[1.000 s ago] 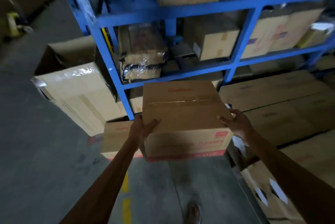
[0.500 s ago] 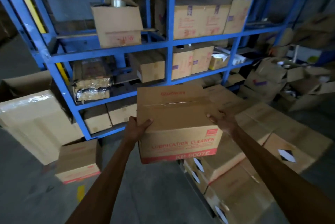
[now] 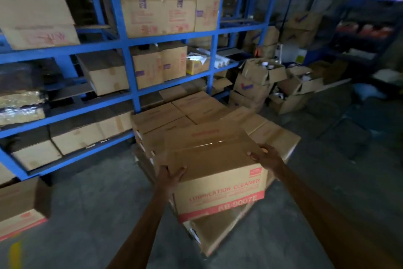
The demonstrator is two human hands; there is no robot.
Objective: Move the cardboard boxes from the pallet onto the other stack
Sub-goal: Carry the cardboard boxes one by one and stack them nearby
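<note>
I hold a brown cardboard box [image 3: 214, 166] with red "LUBRICATION CLEANER" print in front of me, tilted slightly. My left hand [image 3: 171, 178] grips its near left corner. My right hand [image 3: 267, 158] clasps its right top edge. The box hangs over the near end of a low stack of like boxes [image 3: 185, 112] that lies on the floor just beyond and under it. What the stack stands on is hidden.
A tall blue shelf rack [image 3: 128, 59] full of cartons stands behind the stack. One similar box [image 3: 20, 207] sits on the floor at the left edge. Open cartons [image 3: 263, 77] crowd the floor at the right rear. Grey concrete floor [image 3: 91, 210] lies around me.
The view has swung right. The held box now hangs over the stack of boxes instead of left of it, and the single floor box has slid to the left edge.
</note>
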